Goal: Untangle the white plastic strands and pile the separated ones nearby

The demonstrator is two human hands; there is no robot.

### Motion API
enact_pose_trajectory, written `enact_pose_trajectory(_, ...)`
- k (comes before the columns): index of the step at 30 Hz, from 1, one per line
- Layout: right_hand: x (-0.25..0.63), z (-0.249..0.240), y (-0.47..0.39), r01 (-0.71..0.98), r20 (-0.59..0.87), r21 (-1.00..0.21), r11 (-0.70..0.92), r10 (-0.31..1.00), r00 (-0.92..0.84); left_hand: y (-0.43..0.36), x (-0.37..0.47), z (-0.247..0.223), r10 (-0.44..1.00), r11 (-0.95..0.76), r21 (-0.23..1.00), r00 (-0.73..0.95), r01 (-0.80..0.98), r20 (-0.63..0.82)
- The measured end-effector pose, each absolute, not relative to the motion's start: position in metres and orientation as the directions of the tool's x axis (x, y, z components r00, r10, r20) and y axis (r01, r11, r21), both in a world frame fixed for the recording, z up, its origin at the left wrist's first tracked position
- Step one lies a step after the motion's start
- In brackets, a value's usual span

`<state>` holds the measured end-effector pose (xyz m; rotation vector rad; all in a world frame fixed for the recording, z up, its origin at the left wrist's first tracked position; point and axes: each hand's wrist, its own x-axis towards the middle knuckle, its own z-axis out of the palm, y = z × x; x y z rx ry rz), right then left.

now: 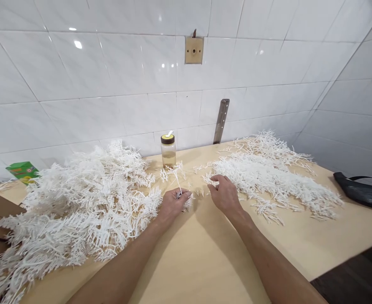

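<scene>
My left hand (173, 203) is closed, thumb against the fingers, on a thin white branched piece (177, 179) whose branching end sticks up from the grip. A small dark bit shows at the fingertips; I cannot make out what it is. Just off the near-left edge of the right pile of white branched pieces (255, 175), my right hand (225, 194) has its thumb and fingers apart, with nothing seen between them. A larger tangled heap of similar white pieces (100, 198) lies left of my left hand. Small loose white bits (200, 193) are scattered between the hands.
Behind the hands stands a dark-lidded clear jar (168, 152) with yellowish liquid. A metal strip (221, 121) leans against the tiled wall. A green box (23, 171) and cardboard (0, 219) are at left. A black bag (363, 192) lies at the right of the wooden table (192, 261).
</scene>
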<state>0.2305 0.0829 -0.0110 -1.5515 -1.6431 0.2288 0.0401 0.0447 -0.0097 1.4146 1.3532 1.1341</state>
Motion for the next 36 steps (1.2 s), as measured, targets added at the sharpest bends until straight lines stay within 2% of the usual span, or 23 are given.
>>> enact_pose_trajectory(3, 0.221, -0.001, 0.073, 0.581, 0.268, -0.779, 0.234, 0.963, -0.029, 0.048, 0.039, -0.013, 0.994, -0.076, 0.981, -0.064, 0.178, 0.089)
enact_pose_trajectory(6, 0.207, 0.003, 0.064, 0.478, 0.162, -0.842, 0.25, 0.962, -0.218, 0.049, 0.039, -0.015, 0.986, -0.13, 0.964, -0.076, 0.231, 0.151)
enact_pose_trajectory(12, 0.202, -0.008, 0.066, 0.38, 0.096, -0.906, 0.188, 0.964, -0.249, 0.049, 0.039, -0.015, 0.982, -0.152, 0.92, -0.046, 0.361, 0.181)
enact_pose_trajectory(20, 0.202, -0.006, 0.066, 0.539, 0.163, -0.801, 0.26, 0.962, -0.221, 0.05, 0.039, -0.017, 0.984, -0.147, 0.92, -0.038, 0.363, 0.172)
enact_pose_trajectory(25, 0.193, -0.011, 0.063, 0.742, 0.307, -0.563, 0.364, 0.926, -0.221, 0.048, 0.042, -0.013, 0.986, -0.076, 0.855, -0.089, 0.513, 0.141)
enact_pose_trajectory(29, 0.199, -0.015, 0.067, 0.863, 0.39, -0.388, 0.323, 0.906, -0.164, 0.045, 0.04, -0.01, 0.992, -0.066, 0.878, -0.064, 0.474, 0.109)
enact_pose_trajectory(32, 0.213, -0.012, 0.073, 0.882, 0.456, -0.417, 0.221, 0.89, -0.007, 0.043, 0.039, -0.008, 0.997, -0.041, 0.952, -0.053, 0.305, 0.06)
enact_pose_trajectory(34, 0.222, -0.008, 0.076, 0.856, 0.505, -0.484, 0.181, 0.857, 0.105, 0.042, 0.04, -0.007, 0.998, 0.005, 0.982, -0.059, 0.19, 0.006)
enact_pose_trajectory(36, 0.226, -0.004, 0.076, 0.792, 0.496, -0.577, 0.199, 0.856, 0.146, 0.043, 0.04, -0.006, 0.998, 0.032, 0.992, -0.065, 0.121, -0.024)
